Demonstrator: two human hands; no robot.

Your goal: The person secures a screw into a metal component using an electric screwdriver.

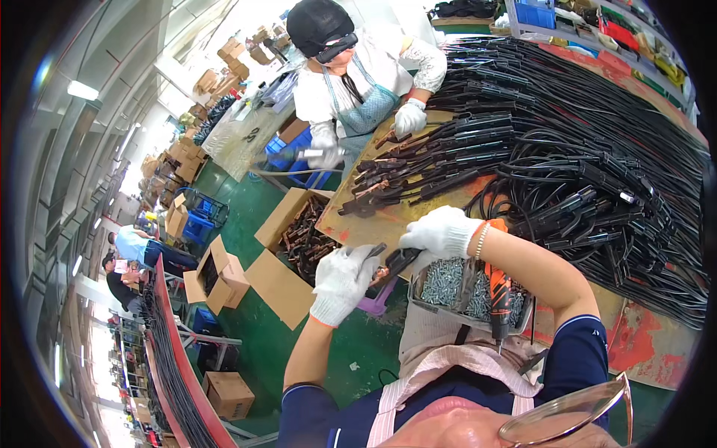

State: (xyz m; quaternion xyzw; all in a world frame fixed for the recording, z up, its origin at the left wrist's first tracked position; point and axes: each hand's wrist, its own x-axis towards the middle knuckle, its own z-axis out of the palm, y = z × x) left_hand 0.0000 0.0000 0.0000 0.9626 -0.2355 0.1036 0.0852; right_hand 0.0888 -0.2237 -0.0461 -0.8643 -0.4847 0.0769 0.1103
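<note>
Both gloved hands on one dark clamp (392,265), held over the desk (358,224) edge, beside screw tray (448,284). Long axis runs lower-L to upper-R. L hand (342,282) fingers closed round lower end; R hand (442,231) fingers closed on upper end. Neither nearer.

I am in a factory assembly hall: my counter (358,224) is heaped with black cables (582,142), cartons (224,280) of metal parts stand open on the green floor (254,216), and gloved co-workers (358,82) sit along the benches.
</note>
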